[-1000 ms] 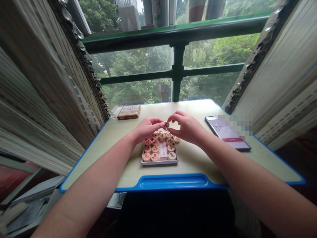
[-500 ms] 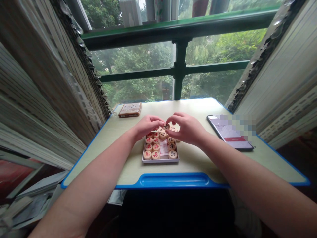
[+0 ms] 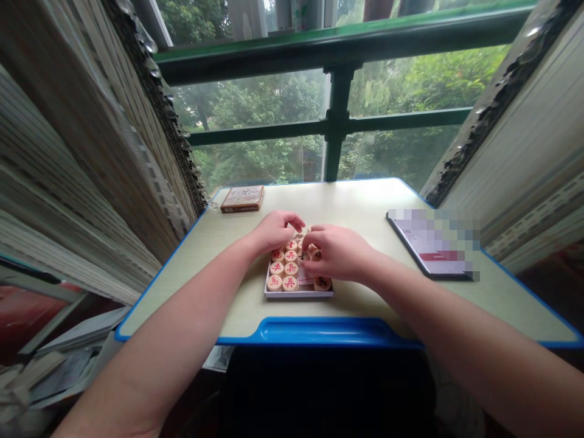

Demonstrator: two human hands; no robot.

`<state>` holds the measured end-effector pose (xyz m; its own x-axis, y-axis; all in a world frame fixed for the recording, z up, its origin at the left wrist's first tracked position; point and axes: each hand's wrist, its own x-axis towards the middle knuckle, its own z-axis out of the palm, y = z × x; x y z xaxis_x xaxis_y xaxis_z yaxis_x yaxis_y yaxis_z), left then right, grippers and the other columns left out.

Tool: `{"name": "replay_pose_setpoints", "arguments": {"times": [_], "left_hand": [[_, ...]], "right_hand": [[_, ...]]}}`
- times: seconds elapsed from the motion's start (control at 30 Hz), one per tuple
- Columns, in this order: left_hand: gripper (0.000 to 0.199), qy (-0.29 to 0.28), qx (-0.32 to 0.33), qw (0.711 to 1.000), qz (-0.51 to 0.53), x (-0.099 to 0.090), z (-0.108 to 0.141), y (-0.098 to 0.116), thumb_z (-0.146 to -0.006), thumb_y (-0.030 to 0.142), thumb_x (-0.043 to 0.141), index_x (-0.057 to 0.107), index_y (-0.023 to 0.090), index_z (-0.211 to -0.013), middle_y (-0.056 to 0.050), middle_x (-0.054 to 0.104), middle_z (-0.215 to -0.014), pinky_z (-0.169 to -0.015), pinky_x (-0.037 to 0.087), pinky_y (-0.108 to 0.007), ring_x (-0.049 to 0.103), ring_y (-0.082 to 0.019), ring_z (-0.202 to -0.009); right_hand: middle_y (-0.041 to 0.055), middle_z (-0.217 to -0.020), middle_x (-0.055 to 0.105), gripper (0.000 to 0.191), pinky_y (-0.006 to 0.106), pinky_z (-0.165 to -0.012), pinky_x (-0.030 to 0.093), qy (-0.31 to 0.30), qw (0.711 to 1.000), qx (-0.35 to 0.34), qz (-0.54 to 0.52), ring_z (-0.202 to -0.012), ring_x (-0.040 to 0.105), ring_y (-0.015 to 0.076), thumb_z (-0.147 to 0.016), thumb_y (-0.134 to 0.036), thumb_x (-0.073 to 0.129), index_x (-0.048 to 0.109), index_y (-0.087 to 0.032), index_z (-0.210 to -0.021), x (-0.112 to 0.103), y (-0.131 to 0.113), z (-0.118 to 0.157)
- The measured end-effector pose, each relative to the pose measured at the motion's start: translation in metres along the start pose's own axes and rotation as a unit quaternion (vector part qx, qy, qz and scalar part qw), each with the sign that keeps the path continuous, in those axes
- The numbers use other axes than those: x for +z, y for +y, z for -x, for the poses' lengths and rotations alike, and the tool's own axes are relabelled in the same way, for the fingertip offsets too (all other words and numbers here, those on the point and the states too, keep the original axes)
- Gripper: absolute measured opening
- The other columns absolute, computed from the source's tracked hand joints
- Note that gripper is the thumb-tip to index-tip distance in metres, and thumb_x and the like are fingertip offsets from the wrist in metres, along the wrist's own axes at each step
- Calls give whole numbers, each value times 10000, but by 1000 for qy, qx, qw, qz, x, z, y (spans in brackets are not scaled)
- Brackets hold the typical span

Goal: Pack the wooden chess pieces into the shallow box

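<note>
A shallow white box point(image 3: 298, 294) holds round wooden chess pieces, red-marked ones such as the piece point(image 3: 290, 283) on its left and black-marked ones such as the piece point(image 3: 322, 283) on its right. My right hand point(image 3: 335, 250) reaches over the box's right half, thumb and fingers closed on a black-marked piece point(image 3: 303, 256) low in the middle column. Above the far end of the box, my left hand point(image 3: 278, 231) has its fingers curved and apart, with nothing seen between them. Some pieces are hidden under my right hand.
A small brown box point(image 3: 242, 199) lies at the table's back left. A phone point(image 3: 429, 249) rests on the right. A blue tray ledge point(image 3: 323, 331) runs along the table's front edge, and curtains hang on both sides.
My right hand has brought the black-marked piece down into the middle of the box. My left hand has let go of that piece. The view has shifted slightly.
</note>
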<state>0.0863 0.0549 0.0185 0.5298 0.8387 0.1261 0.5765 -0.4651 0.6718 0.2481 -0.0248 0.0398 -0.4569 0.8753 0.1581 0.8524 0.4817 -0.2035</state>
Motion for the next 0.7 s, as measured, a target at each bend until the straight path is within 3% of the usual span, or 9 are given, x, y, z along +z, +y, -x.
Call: {"name": "replay_pose_setpoints", "arguments": {"times": [0.2, 0.4, 0.7], "left_hand": [[441, 29, 9, 999, -15, -2, 0, 0, -594, 62, 385, 683, 117, -915, -19, 706, -843, -710, 481, -225, 589, -121, -698], [457, 20, 7, 999, -28, -2, -1, -2, -588, 34, 373, 704, 135, -887, -7, 703, -810, -717, 477, -223, 580, -114, -682], [468, 2, 11, 999, -47, -1, 0, -2, -588, 35, 395, 704, 136, -925, -14, 703, -842, -642, 463, -207, 566, -115, -674]], "right_hand": [[28, -891, 645, 248, 266, -595, 367, -9, 1000, 17, 14, -774, 584, 185, -713, -400, 594, 682, -243, -884, 1, 0, 0], [28, -911, 649, 239, 259, -648, 383, 6, 1000, 5, -5, -844, 570, 186, -671, -313, 630, 699, -243, -889, 4, 0, -1], [20, -856, 647, 150, 263, -599, 348, 8, 999, -48, -10, -784, 523, 166, -723, -279, 586, 735, -264, -721, 6, -1, 1]]}}
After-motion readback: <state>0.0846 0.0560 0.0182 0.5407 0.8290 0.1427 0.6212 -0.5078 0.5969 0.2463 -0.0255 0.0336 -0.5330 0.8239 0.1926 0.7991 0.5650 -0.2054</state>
